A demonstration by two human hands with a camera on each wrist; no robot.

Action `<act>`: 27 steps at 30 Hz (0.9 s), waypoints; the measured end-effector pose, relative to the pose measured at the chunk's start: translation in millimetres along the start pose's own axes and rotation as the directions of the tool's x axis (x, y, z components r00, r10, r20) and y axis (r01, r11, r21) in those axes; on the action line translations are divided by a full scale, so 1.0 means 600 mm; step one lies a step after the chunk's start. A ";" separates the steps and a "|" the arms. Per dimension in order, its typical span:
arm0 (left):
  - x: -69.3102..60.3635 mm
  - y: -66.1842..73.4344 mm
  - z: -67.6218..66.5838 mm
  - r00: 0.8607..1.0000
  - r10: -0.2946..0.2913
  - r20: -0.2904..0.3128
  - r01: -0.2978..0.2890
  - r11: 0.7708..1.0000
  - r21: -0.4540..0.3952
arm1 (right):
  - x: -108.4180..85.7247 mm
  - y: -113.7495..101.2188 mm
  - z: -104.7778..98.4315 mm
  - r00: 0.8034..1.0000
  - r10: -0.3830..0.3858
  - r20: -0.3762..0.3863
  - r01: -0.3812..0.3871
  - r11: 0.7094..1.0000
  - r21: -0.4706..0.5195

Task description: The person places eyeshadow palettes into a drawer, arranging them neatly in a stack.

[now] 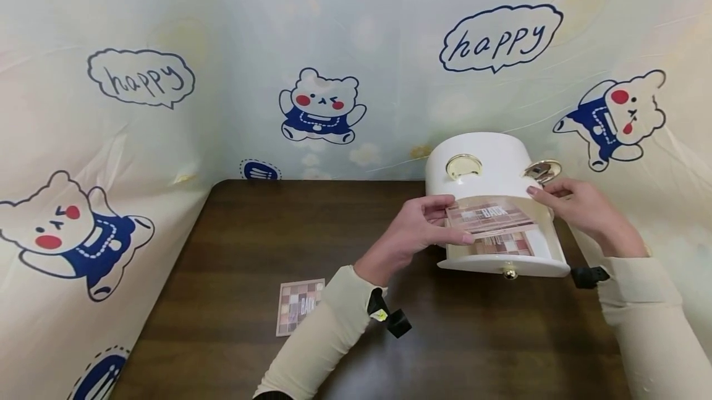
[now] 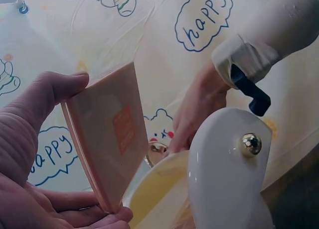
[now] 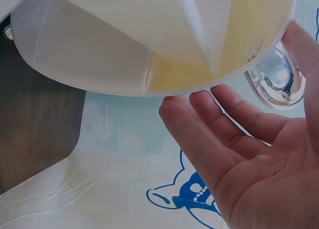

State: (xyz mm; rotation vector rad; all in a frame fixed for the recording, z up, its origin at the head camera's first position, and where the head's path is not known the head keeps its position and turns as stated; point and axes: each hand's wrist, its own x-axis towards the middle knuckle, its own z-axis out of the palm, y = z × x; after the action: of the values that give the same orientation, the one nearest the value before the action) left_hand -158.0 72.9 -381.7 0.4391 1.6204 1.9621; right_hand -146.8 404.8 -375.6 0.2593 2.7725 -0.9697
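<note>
My left hand (image 1: pixel 414 230) grips a flat eyeshadow palette (image 1: pixel 489 214) printed with colour squares and "BAIK". Its plain peach back (image 2: pixel 112 134) with an orange label faces the left wrist camera; thumb and fingers hold opposite edges. The palette is tilted over the pulled-out compartment of a white storage box (image 1: pixel 481 146). Inside lies a similar palette (image 1: pixel 503 244), partly covered. At the box's right side, my right hand (image 1: pixel 584 205) touches the rim near a gold round fitting (image 1: pixel 542 171); in the right wrist view its fingers (image 3: pixel 194 139) are extended against the outer wall.
Another palette (image 1: pixel 300 307) lies on the dark wooden table (image 1: pixel 239 233), partly behind the left sleeve. A gold knob (image 1: pixel 510 274) sits on the box's front. A second gold round fitting (image 1: pixel 464 166) is on its left. Printed cloth (image 1: pixel 400 78) hangs behind.
</note>
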 end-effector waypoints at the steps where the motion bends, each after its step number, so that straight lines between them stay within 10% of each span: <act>1: 0.003 -0.001 0.004 1.000 0.001 0.008 -0.001 1.000 -0.001 | -0.001 0.000 -0.001 1.000 0.009 0.008 -0.009 1.000 0.000; 27: 0.056 -0.023 0.062 0.997 -0.070 -0.017 0.072 0.980 0.187 | 0.000 -0.001 -0.002 1.000 -0.005 0.006 0.005 1.000 -0.023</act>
State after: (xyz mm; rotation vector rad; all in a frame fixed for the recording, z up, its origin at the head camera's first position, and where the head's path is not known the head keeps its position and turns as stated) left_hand -160.3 124.1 -390.2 0.4373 1.8114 1.7695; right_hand -147.1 405.2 -374.1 0.2463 2.7786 -0.9383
